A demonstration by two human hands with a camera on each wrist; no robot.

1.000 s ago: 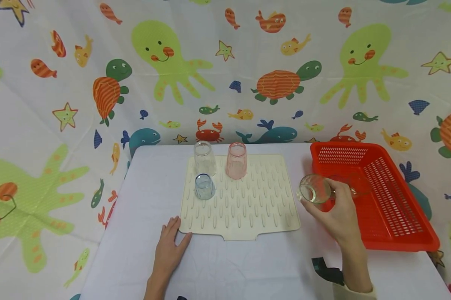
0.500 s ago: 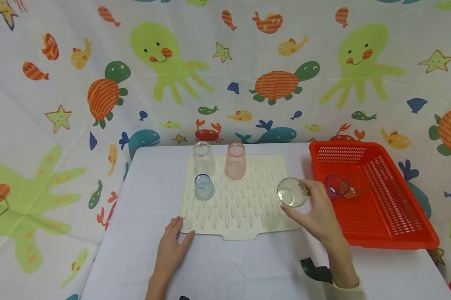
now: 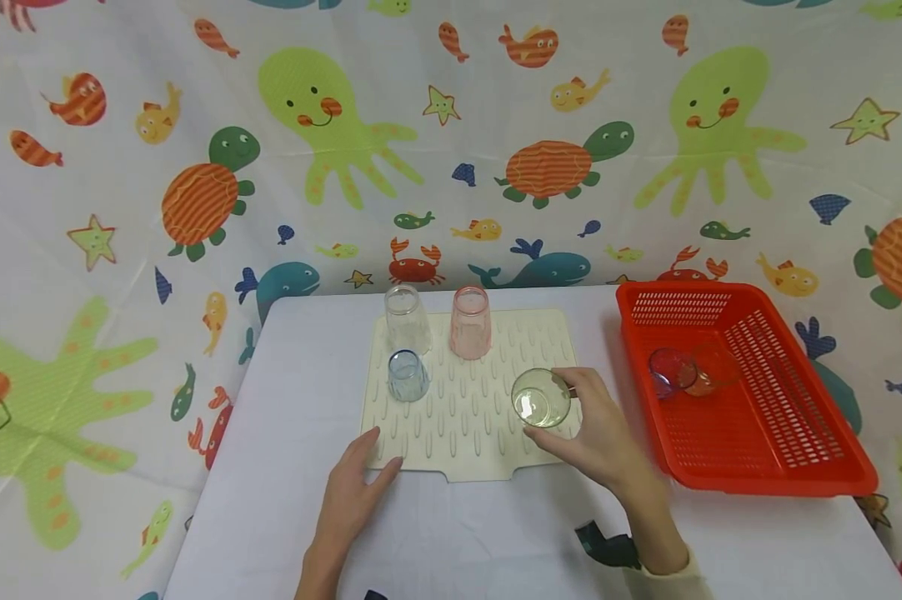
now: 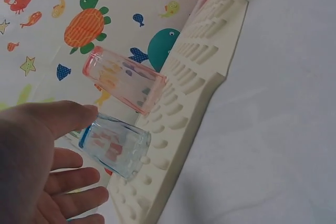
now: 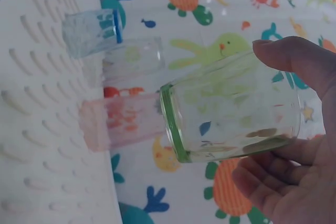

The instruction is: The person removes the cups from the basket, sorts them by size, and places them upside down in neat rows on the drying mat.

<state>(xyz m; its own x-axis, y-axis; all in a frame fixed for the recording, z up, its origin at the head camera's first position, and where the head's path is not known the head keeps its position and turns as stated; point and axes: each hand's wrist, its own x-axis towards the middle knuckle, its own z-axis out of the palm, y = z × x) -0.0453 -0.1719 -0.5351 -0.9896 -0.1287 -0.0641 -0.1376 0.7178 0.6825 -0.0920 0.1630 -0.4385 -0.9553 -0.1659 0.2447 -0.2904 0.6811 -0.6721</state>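
My right hand (image 3: 601,437) grips a green-tinted drinking glass (image 3: 541,400) by its side, thumb opposite the fingers. It hangs above the right half of a cream ribbed drying mat (image 3: 458,442); its thick green end (image 5: 176,124) faces the mat in the right wrist view. My left hand (image 3: 348,496) is at the mat's front left corner, its thumb and fingers spread apart and holding nothing. On the mat's left side stand a small blue glass (image 3: 408,379) and a taller clear glass (image 3: 406,321) behind it. A pink glass (image 3: 471,325) stands to their right.
A red plastic basket (image 3: 781,442) sits at the table's right side. Inside lie a purple-and-red tinted glass (image 3: 672,372) and an orange-tinted one (image 3: 714,368). White cloth covers the table (image 3: 301,367), with a sea-animal patterned curtain (image 3: 436,50) behind.
My right hand has carried the green glass leftward from over the basket's edge to above the mat. My left hand has shifted slightly right, by the mat's corner.
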